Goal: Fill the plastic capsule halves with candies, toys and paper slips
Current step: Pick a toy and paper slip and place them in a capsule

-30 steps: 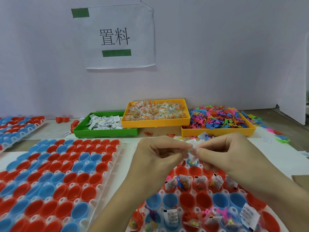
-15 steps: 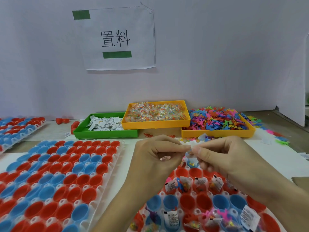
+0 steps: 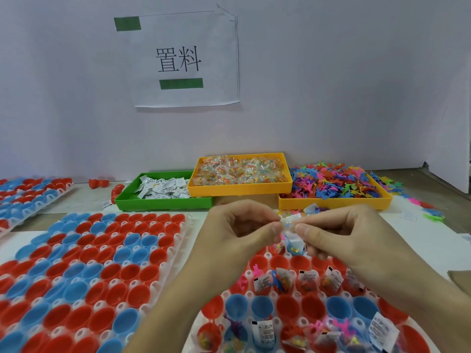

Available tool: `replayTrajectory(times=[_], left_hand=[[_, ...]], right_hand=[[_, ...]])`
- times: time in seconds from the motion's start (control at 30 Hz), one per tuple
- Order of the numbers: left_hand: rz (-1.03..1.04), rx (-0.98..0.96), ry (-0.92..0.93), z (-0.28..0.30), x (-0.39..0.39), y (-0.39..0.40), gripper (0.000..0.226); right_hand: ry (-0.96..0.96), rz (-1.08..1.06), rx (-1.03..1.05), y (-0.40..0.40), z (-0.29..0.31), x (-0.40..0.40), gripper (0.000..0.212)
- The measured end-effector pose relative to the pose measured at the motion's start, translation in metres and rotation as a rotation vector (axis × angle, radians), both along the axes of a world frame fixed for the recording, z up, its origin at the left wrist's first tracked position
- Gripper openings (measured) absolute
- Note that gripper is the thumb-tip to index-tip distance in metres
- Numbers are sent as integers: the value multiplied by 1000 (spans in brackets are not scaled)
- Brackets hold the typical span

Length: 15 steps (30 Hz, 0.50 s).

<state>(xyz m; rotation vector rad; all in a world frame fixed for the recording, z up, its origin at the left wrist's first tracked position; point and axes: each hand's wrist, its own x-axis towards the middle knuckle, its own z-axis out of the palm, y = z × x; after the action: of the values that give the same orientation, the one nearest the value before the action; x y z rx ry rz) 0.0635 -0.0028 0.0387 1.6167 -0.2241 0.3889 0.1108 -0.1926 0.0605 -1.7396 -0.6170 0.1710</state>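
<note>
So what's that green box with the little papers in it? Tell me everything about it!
The green tray is a shallow, rectangular box that looks like shiny plastic, with low walls. It lies flat on the table at the back, left of the yellow candy tray, whose corner seems to overlap it. Inside sits a loose heap of small white paper slips with dark print. One more slip lies just outside its left corner. No hand touches it.

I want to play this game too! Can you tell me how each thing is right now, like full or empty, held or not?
left hand: pinching the candy packet
right hand: pinching the candy packet
candy packet: held between both hands
green tray: holds paper slips
middle yellow tray: full of candies
right yellow tray: heaped with toys
left capsule tray: halves empty
near capsule tray: partly filled
</note>
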Motion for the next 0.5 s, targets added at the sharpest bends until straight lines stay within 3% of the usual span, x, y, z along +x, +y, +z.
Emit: replayTrajectory(times=[0.17,0.33,0.5], left_hand=[[-45,290,190,7,-4,40,5],[-85,695,336,6,-7,59,7],[-85,844,379,0,-4,53,5]], right_hand=[[-16,-78,-63,-4,-2,7,11],[-107,-93,-215,-8,-5,14,34],[-63,-29,-272,-4,4,18,26]])
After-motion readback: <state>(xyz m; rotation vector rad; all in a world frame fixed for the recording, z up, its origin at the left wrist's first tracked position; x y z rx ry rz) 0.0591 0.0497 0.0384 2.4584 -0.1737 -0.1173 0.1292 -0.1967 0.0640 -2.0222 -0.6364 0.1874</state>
